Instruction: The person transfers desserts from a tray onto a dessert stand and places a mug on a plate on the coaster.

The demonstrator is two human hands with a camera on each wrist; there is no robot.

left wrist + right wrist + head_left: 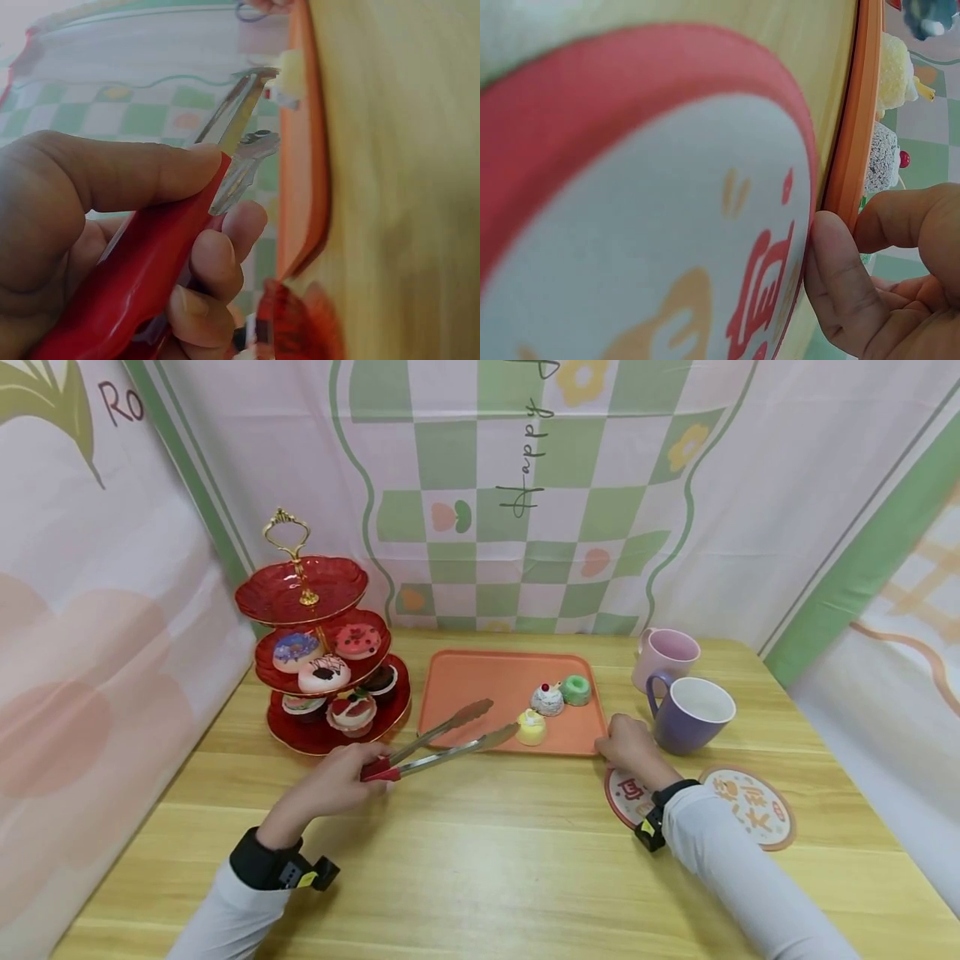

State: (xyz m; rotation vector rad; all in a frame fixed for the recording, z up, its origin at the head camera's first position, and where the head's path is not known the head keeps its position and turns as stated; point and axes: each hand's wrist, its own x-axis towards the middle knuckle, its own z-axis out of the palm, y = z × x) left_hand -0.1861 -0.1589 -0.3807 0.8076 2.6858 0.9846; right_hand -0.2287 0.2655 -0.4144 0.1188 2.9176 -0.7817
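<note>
head view: tongs [450, 754] extend from left grip [341, 781] over tray [480, 677].

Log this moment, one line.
Left hand: holds open tongs, one tip by yellow cake | Right hand: pinches tray at near right corner | Also on tray: white cake, green cake | Tip touching cake: unclear
</note>
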